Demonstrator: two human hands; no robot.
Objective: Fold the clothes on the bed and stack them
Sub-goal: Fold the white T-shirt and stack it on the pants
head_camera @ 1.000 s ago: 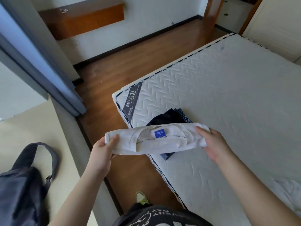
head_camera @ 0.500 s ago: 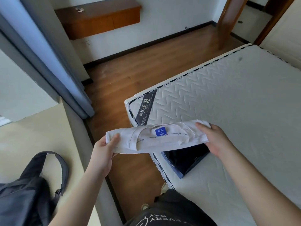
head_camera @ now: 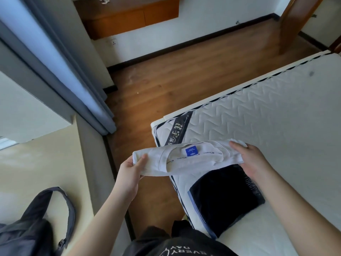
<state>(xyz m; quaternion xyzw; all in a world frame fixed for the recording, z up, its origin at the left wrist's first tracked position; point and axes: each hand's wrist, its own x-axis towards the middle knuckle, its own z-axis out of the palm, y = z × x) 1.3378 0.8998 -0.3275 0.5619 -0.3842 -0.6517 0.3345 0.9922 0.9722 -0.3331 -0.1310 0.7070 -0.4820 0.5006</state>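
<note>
two hands (head_camera: pixel 129 174) (head_camera: pixel 252 159) gripping folded white shirt (head_camera: pixel 186 159), above dark folded garment (head_camera: pixel 225 196)

Fingers of the left hand (head_camera: pixel 130 173) and right hand (head_camera: pixel 252 159) were tucked under the folded white shirt (head_camera: pixel 186 158), so the grip underneath couldn't be seen, and the print on its blue label (head_camera: pixel 191 151) was too small to read. The shirt covered the far edge of the dark folded garment (head_camera: pixel 224 197) and part of the mattress (head_camera: pixel 276 117) brand strip. Grey bag (head_camera: pixel 35 228) was cut off at frame's bottom-left; the small object (head_camera: pixel 104 0) on the wooden cabinet (head_camera: pixel 129 17), poss. keys, was cropped at the top.
</note>
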